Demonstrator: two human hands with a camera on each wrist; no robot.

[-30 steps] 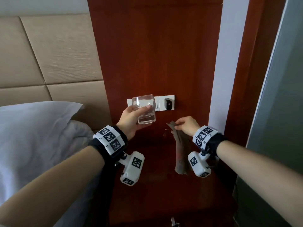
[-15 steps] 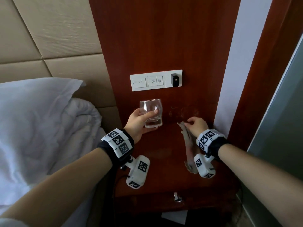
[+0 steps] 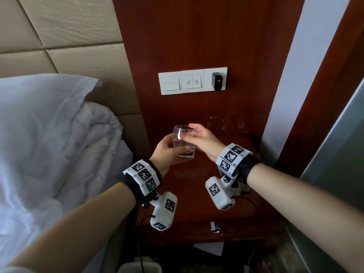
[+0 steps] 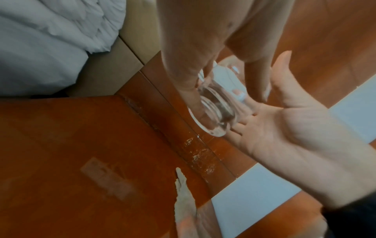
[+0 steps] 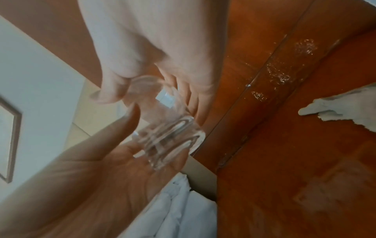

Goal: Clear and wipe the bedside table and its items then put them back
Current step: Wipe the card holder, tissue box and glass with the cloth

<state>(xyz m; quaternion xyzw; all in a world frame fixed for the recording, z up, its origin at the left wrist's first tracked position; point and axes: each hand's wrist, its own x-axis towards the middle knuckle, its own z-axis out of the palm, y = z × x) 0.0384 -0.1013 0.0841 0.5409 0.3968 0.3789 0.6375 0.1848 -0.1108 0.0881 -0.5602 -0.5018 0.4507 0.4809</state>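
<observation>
Writing is scarce: the white switch panel [image 3: 192, 80] on the wooden wall carries only small round symbols on its middle keys, too small to read, and a black adapter [image 3: 217, 82] sits in its right-hand socket. The wrist bands bear black-and-white square markers with tiny digits beside them that cannot be made out.

Both hands meet at the glass [image 3: 184, 142], held in the air above the back of the tabletop [image 3: 197, 198], upright or close to it. The left hand [image 3: 164, 152] cups it from the bed side, fingers [image 4: 190, 90] curled round the wall and base, thumb across the front. The right hand [image 3: 203, 141] comes in from the other side at the rim, thumb and fingers pinching the upper edge; in the left wrist view its palm faces the glass bottom. So both hands grip the one glass, forearms reaching forward from either side.

A crumpled cloth [image 5: 341, 109] lies on the tabletop toward its right side, apart from both hands. Dried streaks show along the ledge where the tabletop meets the wall panel. White pillow [image 3: 39, 107] and duvet [image 3: 84, 150] lie left of the table.
</observation>
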